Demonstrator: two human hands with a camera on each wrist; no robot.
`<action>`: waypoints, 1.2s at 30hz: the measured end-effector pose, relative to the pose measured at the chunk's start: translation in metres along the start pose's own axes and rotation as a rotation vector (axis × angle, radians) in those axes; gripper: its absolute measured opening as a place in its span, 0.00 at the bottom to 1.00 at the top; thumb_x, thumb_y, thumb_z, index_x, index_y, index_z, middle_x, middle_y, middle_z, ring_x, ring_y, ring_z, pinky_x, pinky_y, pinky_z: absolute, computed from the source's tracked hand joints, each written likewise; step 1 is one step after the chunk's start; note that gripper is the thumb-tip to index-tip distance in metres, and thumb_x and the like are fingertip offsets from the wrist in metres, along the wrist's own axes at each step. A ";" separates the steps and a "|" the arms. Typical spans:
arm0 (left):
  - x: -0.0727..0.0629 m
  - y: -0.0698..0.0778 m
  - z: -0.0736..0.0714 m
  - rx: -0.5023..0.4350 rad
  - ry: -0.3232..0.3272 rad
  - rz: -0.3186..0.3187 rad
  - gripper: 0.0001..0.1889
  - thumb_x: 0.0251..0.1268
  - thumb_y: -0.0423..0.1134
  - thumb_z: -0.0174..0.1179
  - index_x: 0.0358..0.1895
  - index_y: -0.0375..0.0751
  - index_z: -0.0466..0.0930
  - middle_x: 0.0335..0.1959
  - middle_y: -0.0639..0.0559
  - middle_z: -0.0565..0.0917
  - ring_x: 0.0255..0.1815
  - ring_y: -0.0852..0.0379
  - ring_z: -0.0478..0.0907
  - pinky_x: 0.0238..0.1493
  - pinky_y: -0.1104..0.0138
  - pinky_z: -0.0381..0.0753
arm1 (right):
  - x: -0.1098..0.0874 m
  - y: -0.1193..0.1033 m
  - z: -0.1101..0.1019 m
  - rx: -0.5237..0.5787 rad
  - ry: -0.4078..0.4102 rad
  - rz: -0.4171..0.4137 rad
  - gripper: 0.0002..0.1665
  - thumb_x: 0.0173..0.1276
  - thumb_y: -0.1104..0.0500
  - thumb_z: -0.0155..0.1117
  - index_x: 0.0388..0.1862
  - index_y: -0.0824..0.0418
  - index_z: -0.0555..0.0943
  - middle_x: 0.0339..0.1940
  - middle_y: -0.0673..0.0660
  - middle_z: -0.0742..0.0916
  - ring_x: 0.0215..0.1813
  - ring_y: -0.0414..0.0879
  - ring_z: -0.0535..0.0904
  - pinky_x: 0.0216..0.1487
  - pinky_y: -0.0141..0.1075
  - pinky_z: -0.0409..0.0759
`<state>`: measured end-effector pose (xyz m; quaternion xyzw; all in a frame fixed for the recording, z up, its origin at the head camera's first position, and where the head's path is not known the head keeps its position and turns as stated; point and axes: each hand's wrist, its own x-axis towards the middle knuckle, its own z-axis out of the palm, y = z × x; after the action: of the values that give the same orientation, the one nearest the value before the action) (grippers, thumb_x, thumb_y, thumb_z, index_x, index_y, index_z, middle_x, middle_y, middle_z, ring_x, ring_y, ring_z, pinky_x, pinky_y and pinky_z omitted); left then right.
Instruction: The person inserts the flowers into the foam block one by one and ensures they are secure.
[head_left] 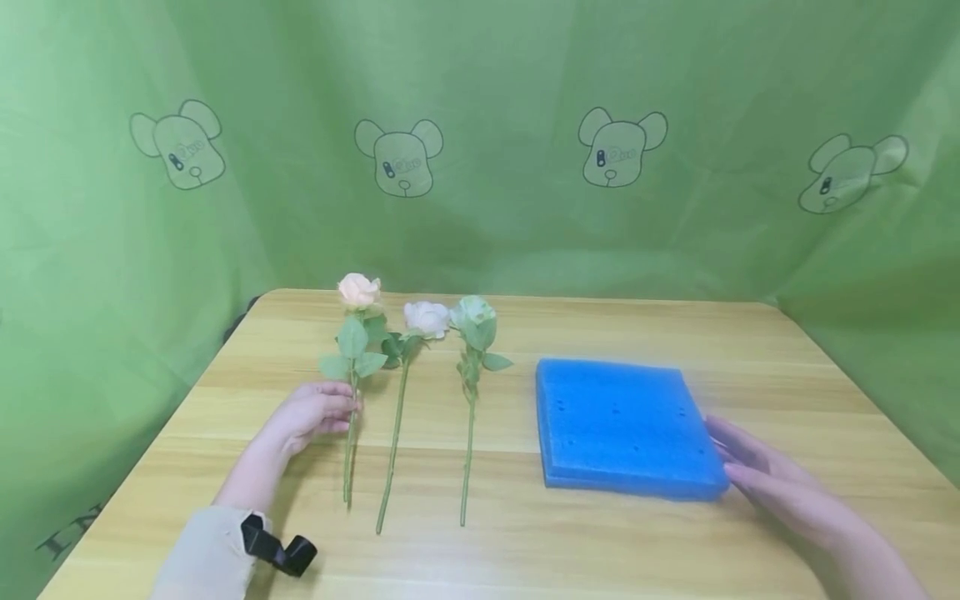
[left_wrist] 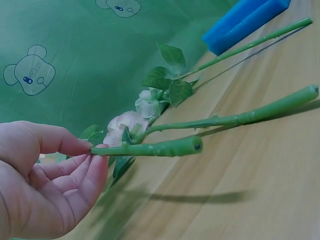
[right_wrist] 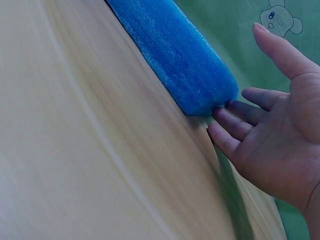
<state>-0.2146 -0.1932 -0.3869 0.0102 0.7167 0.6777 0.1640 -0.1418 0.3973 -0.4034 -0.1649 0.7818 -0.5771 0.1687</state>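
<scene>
- Head view: left hand (head_left: pixel 315 412) pinches the stem of a pink rose (head_left: pixel 359 291) above a wooden table (head_left: pixel 585 546), left of a white rose (head_left: pixel 427 320) and green rose (head_left: pixel 475 312).
- Right hand (head_left: pixel 783 487), fingers extended, touches a blue foam block (head_left: pixel 626 429) at its right edge.

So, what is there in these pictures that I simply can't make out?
Head view: how deep the holes in the blue block go; they are too small.
Head view: the fine outline of the right hand, softened by blur.
Left wrist view: most of the peach bloom, hidden behind the left hand pinching its stem.
Right wrist view: the blue block's far end, cut off by the top edge.
</scene>
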 end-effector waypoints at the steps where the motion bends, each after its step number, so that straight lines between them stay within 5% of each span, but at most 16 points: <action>1: 0.000 0.001 0.000 -0.002 -0.001 0.006 0.14 0.62 0.27 0.53 0.48 0.21 0.68 0.36 0.45 0.82 0.33 0.57 0.79 0.37 0.70 0.82 | 0.000 0.000 0.000 -0.003 0.000 0.003 0.34 0.75 0.65 0.38 0.75 0.59 0.40 0.67 0.29 0.60 0.62 0.20 0.58 0.54 0.17 0.58; 18: 0.011 0.017 0.022 -0.051 -0.018 0.082 0.07 0.62 0.26 0.52 0.42 0.34 0.71 0.38 0.40 0.82 0.37 0.51 0.80 0.43 0.65 0.82 | -0.006 0.002 0.001 -0.014 -0.020 -0.063 0.36 0.71 0.70 0.43 0.72 0.70 0.40 0.67 0.31 0.61 0.64 0.22 0.58 0.58 0.18 0.57; 28: 0.016 0.033 0.043 -0.048 -0.011 0.134 0.26 0.60 0.24 0.53 0.61 0.24 0.59 0.47 0.32 0.79 0.38 0.55 0.81 0.44 0.68 0.81 | -0.003 -0.003 0.002 0.003 -0.019 -0.061 0.38 0.70 0.70 0.46 0.72 0.69 0.41 0.69 0.33 0.60 0.64 0.22 0.57 0.59 0.18 0.56; 36: 0.026 0.046 0.070 -0.100 -0.019 0.177 0.26 0.59 0.23 0.54 0.61 0.24 0.61 0.47 0.32 0.79 0.37 0.58 0.81 0.44 0.68 0.81 | -0.005 -0.003 0.004 0.004 -0.027 -0.077 0.37 0.70 0.71 0.45 0.71 0.71 0.40 0.66 0.31 0.62 0.65 0.23 0.57 0.59 0.18 0.56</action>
<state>-0.2316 -0.1159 -0.3499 0.0719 0.6767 0.7243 0.1104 -0.1359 0.3955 -0.4011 -0.2020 0.7713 -0.5826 0.1574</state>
